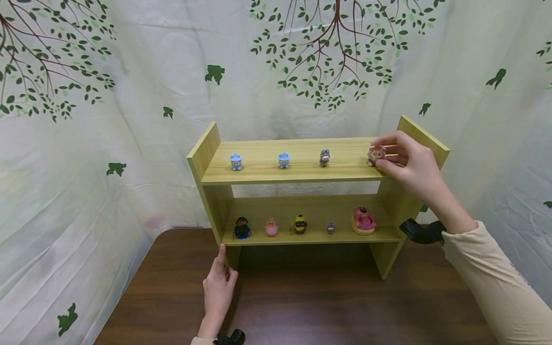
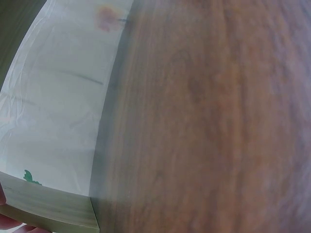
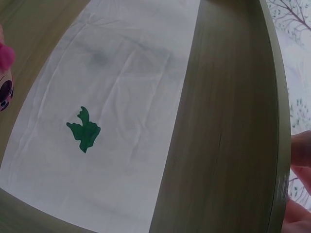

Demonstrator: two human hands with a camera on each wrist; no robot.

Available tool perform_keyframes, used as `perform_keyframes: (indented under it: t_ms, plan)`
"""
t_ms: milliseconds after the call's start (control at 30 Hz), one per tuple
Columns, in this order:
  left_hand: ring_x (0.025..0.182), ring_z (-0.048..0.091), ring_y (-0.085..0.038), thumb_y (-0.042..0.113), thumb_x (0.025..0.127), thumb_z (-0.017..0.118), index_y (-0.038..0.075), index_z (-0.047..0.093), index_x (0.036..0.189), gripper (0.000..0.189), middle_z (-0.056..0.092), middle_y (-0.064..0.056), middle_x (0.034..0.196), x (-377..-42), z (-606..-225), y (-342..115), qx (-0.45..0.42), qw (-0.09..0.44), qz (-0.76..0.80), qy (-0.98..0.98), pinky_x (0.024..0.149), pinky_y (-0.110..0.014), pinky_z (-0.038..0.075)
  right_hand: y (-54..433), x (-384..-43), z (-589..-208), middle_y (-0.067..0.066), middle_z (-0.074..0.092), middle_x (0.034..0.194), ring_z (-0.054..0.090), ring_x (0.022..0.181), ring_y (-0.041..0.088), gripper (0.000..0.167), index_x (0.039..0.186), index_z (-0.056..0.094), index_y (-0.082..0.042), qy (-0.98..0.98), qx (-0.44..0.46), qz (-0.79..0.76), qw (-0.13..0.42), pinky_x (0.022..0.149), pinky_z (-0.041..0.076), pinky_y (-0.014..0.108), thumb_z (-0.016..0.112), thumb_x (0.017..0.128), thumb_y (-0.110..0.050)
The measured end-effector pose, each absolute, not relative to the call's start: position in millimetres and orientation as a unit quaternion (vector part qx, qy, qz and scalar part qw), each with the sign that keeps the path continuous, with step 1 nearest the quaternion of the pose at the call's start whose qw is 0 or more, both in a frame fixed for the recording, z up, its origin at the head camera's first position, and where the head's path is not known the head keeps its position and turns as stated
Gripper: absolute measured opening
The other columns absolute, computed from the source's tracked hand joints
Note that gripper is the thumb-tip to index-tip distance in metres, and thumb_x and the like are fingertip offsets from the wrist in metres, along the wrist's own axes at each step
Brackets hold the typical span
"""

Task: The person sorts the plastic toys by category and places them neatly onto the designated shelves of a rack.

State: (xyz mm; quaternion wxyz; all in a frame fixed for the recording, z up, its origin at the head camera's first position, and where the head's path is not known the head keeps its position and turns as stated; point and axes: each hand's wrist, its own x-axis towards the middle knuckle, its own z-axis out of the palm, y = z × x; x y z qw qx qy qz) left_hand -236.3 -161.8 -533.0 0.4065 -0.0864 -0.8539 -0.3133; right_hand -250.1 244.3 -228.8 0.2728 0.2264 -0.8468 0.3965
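Observation:
On the right end of the upper board, my right hand (image 1: 407, 160) pinches a small pinkish-brown figurine (image 1: 376, 155) between thumb and fingers. Only fingertips (image 3: 300, 148) of that hand show past the board's edge in the right wrist view. My left hand (image 1: 219, 287) is at the lower left corner of the light wooden shelf (image 1: 293, 181), index finger stretched up to the lower board. In the left wrist view its fingers (image 2: 7, 222) lie on both sides of a panel (image 2: 46, 201). Along the upper board stand two blue-hatted figurines (image 1: 235, 162) and a grey one (image 1: 325, 157).
The lower board carries a dark-haired figurine (image 1: 242, 228), a pink one (image 1: 271, 227), a yellow-and-black one (image 1: 299, 224), a tiny grey one (image 1: 330, 227) and a pink bear (image 1: 363, 221). The shelf stands on a brown table (image 1: 310, 306) before a leaf-printed curtain (image 1: 172, 57).

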Motion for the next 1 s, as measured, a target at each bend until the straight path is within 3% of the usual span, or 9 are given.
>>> perform_keyframes:
  t_ms: [367,767,1000]
  plan:
    - [0.054,0.028,-0.009,-0.013,0.075,0.059,0.026,0.025,0.152,0.093,0.036,0.001,0.074,-236,-532,-162,-0.091,0.409,-0.31,-0.854,0.047,-0.026,0.027,247,-247,-231,0.012,0.059,0.116,0.056,0.105,0.006,0.035,0.12,0.056,0.002,-0.827,0.233,0.424,0.288,0.083,0.045,0.014,0.065,0.085,0.004]
    - [0.053,0.029,-0.01,-0.012,0.076,0.06,0.027,0.024,0.152,0.093,0.039,-0.004,0.074,-235,-531,-162,-0.084,0.398,-0.314,-0.858,0.047,-0.026,0.028,251,-233,-235,0.009,0.06,0.116,0.057,0.106,0.011,0.034,0.118,0.058,0.003,-0.796,0.235,0.456,0.322,0.087,0.044,0.016,0.063,0.085,0.009]
    - [0.054,0.029,-0.009,-0.013,0.075,0.06,0.026,0.025,0.152,0.093,0.036,0.0,0.074,-235,-532,-162,-0.084,0.404,-0.312,-0.856,0.046,-0.025,0.027,252,-221,-240,0.008,0.061,0.113,0.059,0.104,0.013,0.032,0.116,0.058,0.006,-0.783,0.244,0.467,0.331,0.086,0.045,0.017,0.062,0.085,0.011]
